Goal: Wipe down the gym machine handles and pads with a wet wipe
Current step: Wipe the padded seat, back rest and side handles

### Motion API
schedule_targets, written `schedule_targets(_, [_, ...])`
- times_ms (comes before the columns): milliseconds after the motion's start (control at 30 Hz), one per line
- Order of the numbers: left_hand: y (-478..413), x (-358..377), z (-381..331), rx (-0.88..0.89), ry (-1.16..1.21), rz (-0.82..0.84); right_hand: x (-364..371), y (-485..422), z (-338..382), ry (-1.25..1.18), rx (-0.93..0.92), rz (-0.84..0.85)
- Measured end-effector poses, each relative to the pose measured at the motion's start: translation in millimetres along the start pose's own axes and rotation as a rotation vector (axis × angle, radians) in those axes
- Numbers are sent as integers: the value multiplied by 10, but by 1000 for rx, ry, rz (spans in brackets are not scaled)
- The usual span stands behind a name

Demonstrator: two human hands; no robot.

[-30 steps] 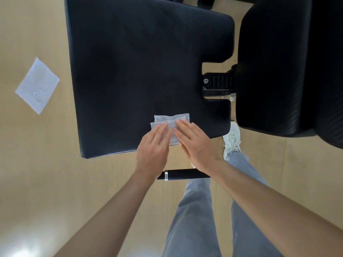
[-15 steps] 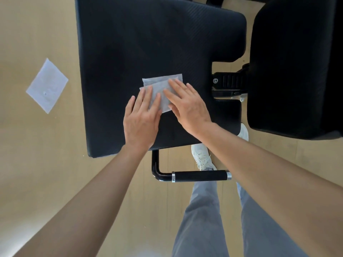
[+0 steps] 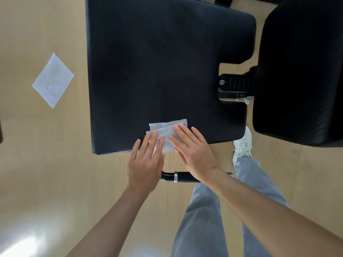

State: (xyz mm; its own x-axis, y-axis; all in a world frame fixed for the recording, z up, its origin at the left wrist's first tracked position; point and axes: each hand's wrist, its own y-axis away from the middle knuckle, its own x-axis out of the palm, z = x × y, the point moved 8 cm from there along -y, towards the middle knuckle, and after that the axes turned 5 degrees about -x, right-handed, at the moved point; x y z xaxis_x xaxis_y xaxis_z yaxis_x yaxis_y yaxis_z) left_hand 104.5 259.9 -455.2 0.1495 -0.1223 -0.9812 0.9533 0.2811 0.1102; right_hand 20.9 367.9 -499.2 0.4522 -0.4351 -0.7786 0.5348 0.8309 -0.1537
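Note:
A white wet wipe (image 3: 165,131) lies folded on the near edge of the big black seat pad (image 3: 163,67). My left hand (image 3: 145,164) presses its left part with straight fingers. My right hand (image 3: 191,147) lies flat on its right part, fingers spread. A second black pad (image 3: 302,71) stands to the right. Below the seat pad's edge a black handle (image 3: 182,177) with a silver ring runs across, partly hidden under my hands.
A white sheet (image 3: 52,80) lies on the tan floor to the left. A black hinge bracket (image 3: 235,86) joins the two pads. My grey trouser legs and a white shoe (image 3: 242,145) are under the pad's right corner.
Both hands have slid the wipe back from the middle of the seat pad toward its near edge. The handle is again partly covered by my hands.

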Motion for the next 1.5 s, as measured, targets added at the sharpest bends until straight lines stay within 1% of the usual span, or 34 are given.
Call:
schedule_targets(100, [-156, -38, 134, -48, -21, -3, -13, -309, -47, 1, -49, 13])
schedule_targets(200, [-494, -101, 344, -119, -27, -26, -47, -760, -127, 13, -76, 6])
schedule_targets(367, [-1075, -154, 544, -220, -7, -34, -129, -1277, -272, 26, -17, -56])
schedule_targets(500, [-956, -92, 442, -213, 3, 0, -102, -1115, -239, 1, 6, -44])
schedule_targets(633, [-455, -17, 312, -161, 2, 71, -47, -622, -94, -16, -31, -21])
schedule_targets(767, [-3, -9, 233, -112, -14, 105, 24, -186, 87, -71, -75, 60])
schedule_targets(867, [47, -103, 229, -156, 28, 50, -40, -90, 108, -157, -84, 65])
schedule_targets(933, [-58, -209, 172, -177, 79, -36, -161, -137, -5, -197, -30, -1])
schedule_targets(967, [-134, -242, 111, -164, 118, -66, -230, -178, -98, -193, 17, -47])
schedule_targets(1033, [-289, -205, -33, -110, 187, -56, -310, -286, -285, -137, 114, -90])
schedule_targets(1100, [-408, -62, -98, -83, 164, 5, -267, -404, -395, -56, 165, -37])
schedule_targets(1200, [-511, 88, 32, -64, 55, 43, -165, -564, -431, 68, 161, 58])
schedule_targets(1267, [-638, 77, 279, -147, 28, 52, -128, -674, -401, 103, 142, 84])
schedule_targets(1367, [-938, -3, 750, -353, 28, 69, -65, -801, -374, 101, 146, 112])
schedule_targets(1500, [-1211, -39, 1115, -456, 65, 123, -16, -801, -407, 94, 157, 139])
